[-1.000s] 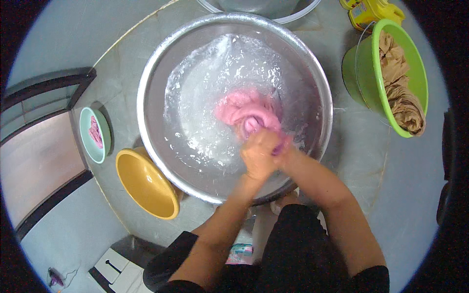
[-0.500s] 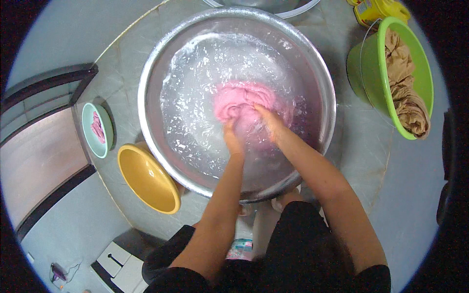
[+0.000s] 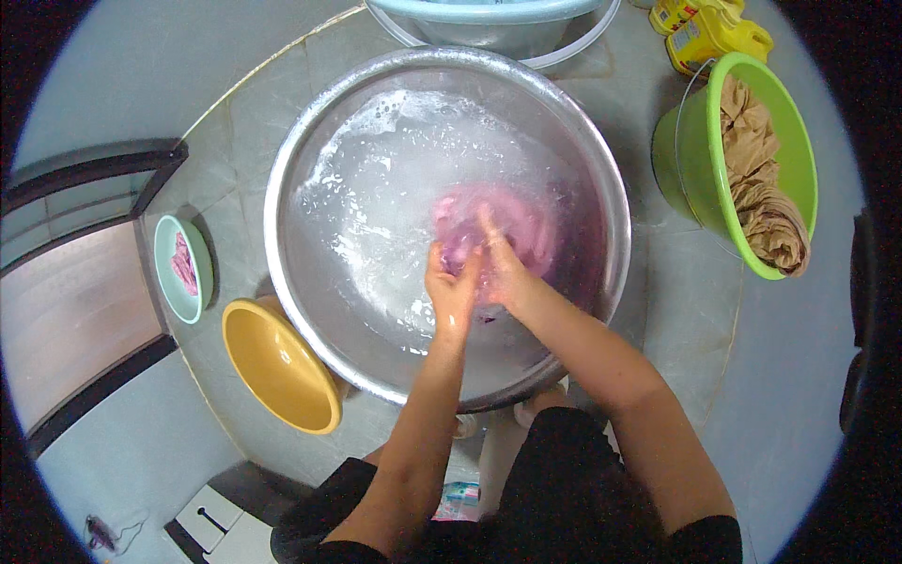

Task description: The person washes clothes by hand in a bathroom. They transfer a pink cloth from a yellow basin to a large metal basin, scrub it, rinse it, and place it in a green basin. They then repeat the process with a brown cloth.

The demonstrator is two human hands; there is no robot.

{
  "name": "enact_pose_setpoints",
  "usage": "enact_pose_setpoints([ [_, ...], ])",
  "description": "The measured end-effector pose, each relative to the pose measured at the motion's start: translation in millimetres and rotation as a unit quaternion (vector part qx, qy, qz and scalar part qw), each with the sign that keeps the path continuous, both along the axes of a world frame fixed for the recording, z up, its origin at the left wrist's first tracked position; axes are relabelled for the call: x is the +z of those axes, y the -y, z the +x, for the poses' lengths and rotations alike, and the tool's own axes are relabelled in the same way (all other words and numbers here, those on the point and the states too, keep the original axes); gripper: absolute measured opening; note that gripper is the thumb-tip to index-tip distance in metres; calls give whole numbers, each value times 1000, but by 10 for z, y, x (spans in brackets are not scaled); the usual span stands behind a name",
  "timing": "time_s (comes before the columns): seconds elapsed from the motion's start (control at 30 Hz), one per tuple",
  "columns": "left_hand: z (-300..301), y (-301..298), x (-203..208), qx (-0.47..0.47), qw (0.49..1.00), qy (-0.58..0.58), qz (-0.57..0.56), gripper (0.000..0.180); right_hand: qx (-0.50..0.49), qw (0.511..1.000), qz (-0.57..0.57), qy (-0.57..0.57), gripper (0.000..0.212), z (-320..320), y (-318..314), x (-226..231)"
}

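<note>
A wide metal basin (image 3: 287, 155) holds cloudy, sudsy water. In it, right of the middle, a bunched pink cloth (image 3: 531, 221) lies under the surface, its outline blurred by the water. My left hand (image 3: 452, 293) is over the near side of the cloth, thumb and fingers apart. Beside it, my right hand (image 3: 505, 271) points away from me, its fingers stretched out and partly in the water over the cloth. Neither hand visibly grips the cloth.
On the right stands a green bucket (image 3: 689, 155) with brown cloth (image 3: 766, 202) inside, near yellow jugs (image 3: 719, 39). A yellow basin (image 3: 282, 367) and a small mint basin (image 3: 167, 273) holding pink fabric sit left. A light blue tub (image 3: 489, 11) is at the far side.
The pink cloth has sunk from the surface and loosened. Both hands have come slightly nearer me and off their hold on it. The view has shifted, showing more of the far tub.
</note>
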State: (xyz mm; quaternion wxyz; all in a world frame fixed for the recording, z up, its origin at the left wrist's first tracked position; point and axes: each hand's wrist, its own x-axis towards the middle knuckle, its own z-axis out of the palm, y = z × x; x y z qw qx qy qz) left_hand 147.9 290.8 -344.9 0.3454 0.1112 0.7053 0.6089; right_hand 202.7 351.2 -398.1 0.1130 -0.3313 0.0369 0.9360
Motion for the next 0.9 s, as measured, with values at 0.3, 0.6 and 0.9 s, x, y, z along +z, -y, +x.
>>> enact_pose_setpoints([
  [0.3, -304, -26, 183, -117, 908, -387, -110, 24, -40, 996, 74, 8, 34, -65, 287, 224],
  [0.6, -698, 440, -754, 171, 941, -225, -183, 32, 71, 992, 33, 100, 42, -67, 181, -168],
  [0.9, -1032, 578, -994, -236, 787, -384, -421, 44, 113, 979, 95, 141, 53, 55, -214, -16],
])
